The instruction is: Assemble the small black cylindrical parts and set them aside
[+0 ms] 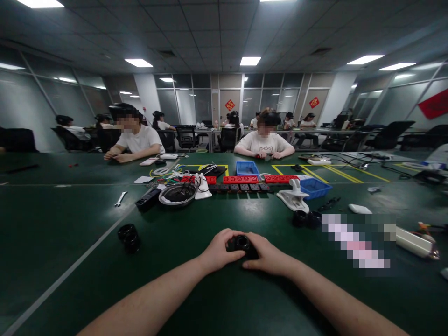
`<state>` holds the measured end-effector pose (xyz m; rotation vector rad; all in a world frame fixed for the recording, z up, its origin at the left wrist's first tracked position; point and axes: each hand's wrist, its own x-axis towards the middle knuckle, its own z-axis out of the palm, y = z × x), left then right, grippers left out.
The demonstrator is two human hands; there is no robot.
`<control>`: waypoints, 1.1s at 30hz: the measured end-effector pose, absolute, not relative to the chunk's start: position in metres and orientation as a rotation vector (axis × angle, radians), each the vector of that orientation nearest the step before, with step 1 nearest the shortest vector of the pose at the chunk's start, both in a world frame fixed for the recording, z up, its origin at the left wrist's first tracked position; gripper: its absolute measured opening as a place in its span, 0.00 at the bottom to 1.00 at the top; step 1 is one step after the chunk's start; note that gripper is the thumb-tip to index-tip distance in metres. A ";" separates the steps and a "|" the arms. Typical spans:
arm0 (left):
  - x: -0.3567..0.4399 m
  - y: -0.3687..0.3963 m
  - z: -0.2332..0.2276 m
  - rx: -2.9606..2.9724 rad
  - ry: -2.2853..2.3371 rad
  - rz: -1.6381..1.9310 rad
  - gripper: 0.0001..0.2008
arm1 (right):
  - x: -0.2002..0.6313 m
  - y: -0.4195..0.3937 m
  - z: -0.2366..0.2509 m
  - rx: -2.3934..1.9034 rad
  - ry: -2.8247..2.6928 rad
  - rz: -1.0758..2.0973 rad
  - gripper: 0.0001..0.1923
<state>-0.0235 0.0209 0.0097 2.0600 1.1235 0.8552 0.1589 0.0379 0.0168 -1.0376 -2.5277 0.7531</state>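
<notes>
Two bare hands meet at the lower centre of the frame, around a black cylinder (242,242) with a round opening at its top. The cylinder stands upright, its opening facing up toward the camera, just above the green table (182,242). Whether its base touches the surface is hidden by the fingers. The left hand (223,250) comes from the lower left, its fingers half curled behind the cylinder and its thumb laid across the front. The right hand (265,254) comes from the lower right, fingers bent against the other side, thumb lower down in front. Neither is spread wide; together they have hold of the cylinder between them.

To the left of the hands, well apart from them, sits a pair of black parts (129,238), one touching the other. Another two, the black rings (307,219), stand side by side right of centre, near the foot of a white clip (293,198). Above the hands, across the middle of the frame, runs a row of red blocks (240,179), with a blue tray (247,172) just behind it. A metal dish (177,204) holding black cable lies to the left of that row, and a wrench (121,199) lies farther left. Across the table, in the upper half, two people in white shirts sit with their forearms on the tabletop.
</notes>
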 end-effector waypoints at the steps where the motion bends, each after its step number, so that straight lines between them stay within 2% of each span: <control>1: -0.025 0.021 0.011 2.070 1.088 0.830 0.19 | 0.163 0.041 0.017 -0.977 -2.539 0.858 0.31; 4: -0.027 0.023 0.010 2.093 1.054 0.792 0.20 | 0.170 0.051 0.014 -0.889 -2.534 1.078 0.24; 7: -0.027 0.025 0.009 2.103 1.053 0.784 0.21 | 0.172 0.056 0.009 -0.885 -2.492 1.107 0.17; 15: -0.025 0.023 0.008 2.078 1.130 0.768 0.21 | 0.168 0.053 0.003 -0.981 -2.364 1.088 0.13; 18: -0.019 0.020 0.005 2.046 1.223 0.841 0.19 | 0.162 0.050 -0.005 -1.131 -2.342 0.920 0.16; 22: -0.013 0.017 0.001 1.976 1.386 0.984 0.17 | 0.151 0.042 -0.014 -1.346 -2.332 0.518 0.16; 24: -0.013 0.016 0.001 1.988 1.388 1.000 0.17 | 0.149 0.039 -0.014 -1.356 -2.319 0.444 0.16; 29: -0.019 0.018 0.004 2.082 1.220 0.898 0.19 | 0.157 0.042 -0.006 -1.065 -2.366 0.644 0.36; 30: -0.020 0.018 0.004 2.092 1.190 0.887 0.20 | 0.160 0.044 -0.004 -0.997 -2.405 0.699 0.36; 33: -0.021 0.019 0.005 2.097 1.143 0.884 0.23 | 0.166 0.049 0.002 -0.856 -2.482 0.875 0.26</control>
